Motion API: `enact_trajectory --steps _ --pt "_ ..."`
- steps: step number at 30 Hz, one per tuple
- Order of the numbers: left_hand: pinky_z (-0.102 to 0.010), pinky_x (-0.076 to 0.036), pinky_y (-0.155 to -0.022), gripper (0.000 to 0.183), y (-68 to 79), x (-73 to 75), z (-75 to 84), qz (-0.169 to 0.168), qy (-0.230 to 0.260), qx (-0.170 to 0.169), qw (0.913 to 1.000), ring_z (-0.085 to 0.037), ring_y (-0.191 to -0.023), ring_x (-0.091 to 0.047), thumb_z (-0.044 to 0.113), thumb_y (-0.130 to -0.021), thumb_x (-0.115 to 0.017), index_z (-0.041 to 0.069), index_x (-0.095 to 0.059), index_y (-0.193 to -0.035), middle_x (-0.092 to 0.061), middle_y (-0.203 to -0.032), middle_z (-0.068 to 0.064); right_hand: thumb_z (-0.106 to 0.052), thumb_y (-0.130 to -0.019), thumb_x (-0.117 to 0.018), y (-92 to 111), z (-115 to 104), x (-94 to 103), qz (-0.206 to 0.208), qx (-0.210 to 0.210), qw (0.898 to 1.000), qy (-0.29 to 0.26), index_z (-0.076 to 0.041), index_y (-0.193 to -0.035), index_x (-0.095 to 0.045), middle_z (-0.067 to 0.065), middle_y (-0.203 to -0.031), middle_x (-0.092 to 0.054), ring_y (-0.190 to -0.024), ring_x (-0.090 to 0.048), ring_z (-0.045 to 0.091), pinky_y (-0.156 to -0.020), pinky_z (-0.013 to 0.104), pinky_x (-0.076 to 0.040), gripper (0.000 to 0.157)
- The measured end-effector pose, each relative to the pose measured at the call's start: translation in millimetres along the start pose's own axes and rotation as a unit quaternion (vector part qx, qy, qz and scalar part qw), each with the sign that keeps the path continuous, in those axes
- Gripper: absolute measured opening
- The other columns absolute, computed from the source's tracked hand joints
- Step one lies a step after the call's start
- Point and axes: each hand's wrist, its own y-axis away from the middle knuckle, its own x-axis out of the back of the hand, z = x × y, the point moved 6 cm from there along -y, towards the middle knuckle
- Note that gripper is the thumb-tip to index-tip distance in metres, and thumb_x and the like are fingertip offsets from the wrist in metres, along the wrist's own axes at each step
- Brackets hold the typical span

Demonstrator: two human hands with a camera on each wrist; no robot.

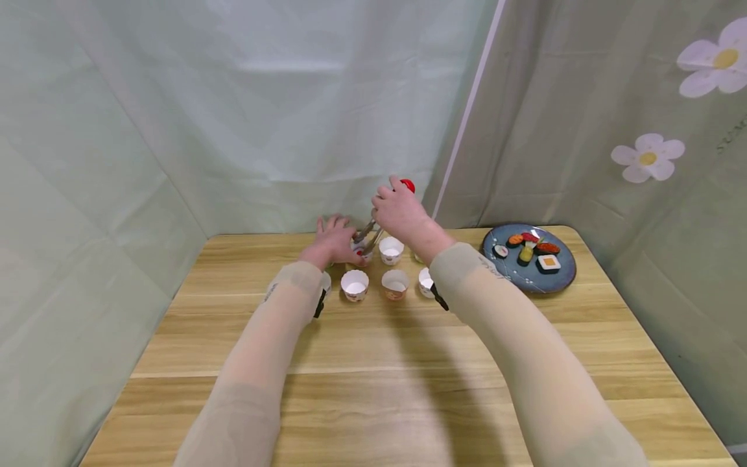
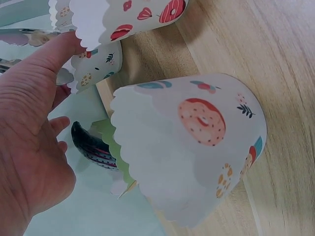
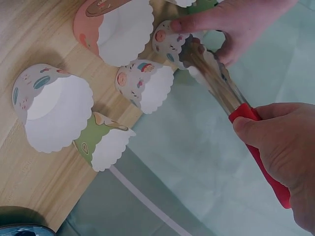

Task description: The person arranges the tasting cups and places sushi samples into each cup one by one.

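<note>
My left hand (image 1: 335, 243) grips a paper baking cup (image 3: 165, 42) in the back row, thumb on its near side and a finger behind. My right hand (image 3: 285, 142) holds metal tongs (image 3: 216, 81) by their red handle. The tongs slant down to the left, tips inside that cup. A small red bit shows at the tips; what they pinch I cannot tell. Close by my left hand, a green cup (image 2: 115, 147) contains a dark piece (image 2: 93, 147) with dotted stripes. A white cup with a doughnut print (image 2: 202, 120) stands in front.
Several more baking cups stand in two rows, among them a white cup (image 1: 355, 285) and a pinkish cup (image 1: 395, 285). A blue plate (image 1: 496, 272) with several sushi pieces (image 1: 530, 250) is at the right. Curtains (image 1: 292, 130) hang behind the wooden table (image 1: 373, 395).
</note>
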Motion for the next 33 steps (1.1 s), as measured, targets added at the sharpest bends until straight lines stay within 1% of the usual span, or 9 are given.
enact_trajectory --steps 6,10,14,17,21,25,30,33 --pt "-0.066 0.013 -0.117 0.077 -6.0 -4.3 -6.1 0.002 0.01 0.002 0.9999 -0.039 -0.154 -0.001 0.061 -0.077 -0.081 0.014 -0.061 -0.136 -0.019 -0.167 -0.015 -0.011 -0.101 -0.065 4 8 1.7 -0.003 -0.002 1.0 -0.009 -0.025 -0.126 -0.072 -0.002 -0.131 -0.063 -0.126 -0.046 0.025 -0.116 0.054 -0.026 0.029" --pt "-0.066 0.013 -0.117 0.076 -7.4 -5.2 -10.4 0.002 0.017 0.004 0.9998 -0.039 -0.154 0.0 0.062 -0.077 -0.08 0.016 -0.061 -0.135 -0.018 -0.167 -0.015 -0.01 -0.1 -0.066 10 19 4.4 -0.007 -0.008 1.0 -0.021 -0.025 -0.128 -0.071 -0.001 -0.131 -0.063 -0.126 -0.046 0.026 -0.118 0.054 -0.025 0.031" --pt "-0.066 0.01 -0.118 0.069 -3.8 -2.5 -11.1 0.004 0.014 0.005 0.9999 -0.039 -0.154 -0.002 0.057 -0.079 -0.08 0.015 -0.063 -0.131 -0.02 -0.167 -0.016 -0.007 -0.099 -0.067 15 30 4.1 -0.016 -0.016 0.999 -0.038 -0.024 -0.13 -0.07 0.001 -0.133 -0.062 -0.128 -0.045 0.029 -0.12 0.055 -0.022 0.035" --pt "-0.066 0.01 -0.118 0.069 -0.2 -0.8 -10.2 0.002 0.011 0.008 0.9999 -0.038 -0.154 -0.002 0.055 -0.08 -0.081 0.015 -0.062 -0.132 -0.02 -0.167 -0.016 -0.006 -0.098 -0.068 20 35 3.0 -0.011 -0.021 0.998 -0.052 -0.022 -0.129 -0.071 0.002 -0.132 -0.062 -0.129 -0.045 0.03 -0.12 0.056 -0.021 0.035" --pt "-0.064 0.011 -0.119 0.071 2.4 -0.8 -9.9 -0.002 0.013 0.009 0.9999 -0.037 -0.154 0.0 0.054 -0.081 -0.081 0.015 -0.06 -0.136 -0.019 -0.167 -0.015 -0.006 -0.096 -0.07 28 39 0.3 0.001 -0.022 0.998 -0.06 -0.021 -0.128 -0.071 0.003 -0.13 -0.063 -0.128 -0.046 0.031 -0.12 0.056 -0.022 0.036" --pt "-0.065 0.009 -0.119 0.075 7.5 2.7 -9.2 -0.002 0.011 0.002 0.9999 -0.038 -0.154 -0.002 0.053 -0.081 -0.08 0.015 -0.057 -0.141 -0.02 -0.167 -0.017 -0.005 -0.095 -0.07 36 46 -3.9 0.01 -0.026 0.998 -0.058 -0.022 -0.129 -0.07 0.003 -0.128 -0.064 -0.127 -0.047 0.031 -0.12 0.055 -0.023 0.038" --pt "-0.066 0.01 -0.118 0.088 9.4 6.1 -11.9 -0.006 0.017 -0.009 0.9998 -0.039 -0.154 -0.001 0.053 -0.081 -0.079 0.015 -0.047 -0.153 -0.016 -0.167 -0.018 -0.009 -0.093 -0.075 48 54 -9.6 0.007 -0.033 0.998 -0.052 -0.02 -0.134 -0.067 0.005 -0.132 -0.062 -0.128 -0.047 0.032 -0.119 0.056 -0.024 0.043" --pt "-0.066 0.012 -0.118 0.093 7.9 7.6 -14.9 -0.008 0.021 -0.016 0.9996 -0.039 -0.155 0.001 0.056 -0.082 -0.078 0.014 -0.042 -0.157 -0.014 -0.168 -0.018 -0.009 -0.093 -0.075 57 60 -13.6 0.018 -0.043 0.997 -0.055 -0.017 -0.134 -0.067 0.006 -0.132 -0.063 -0.127 -0.049 0.032 -0.12 0.056 -0.025 0.042"
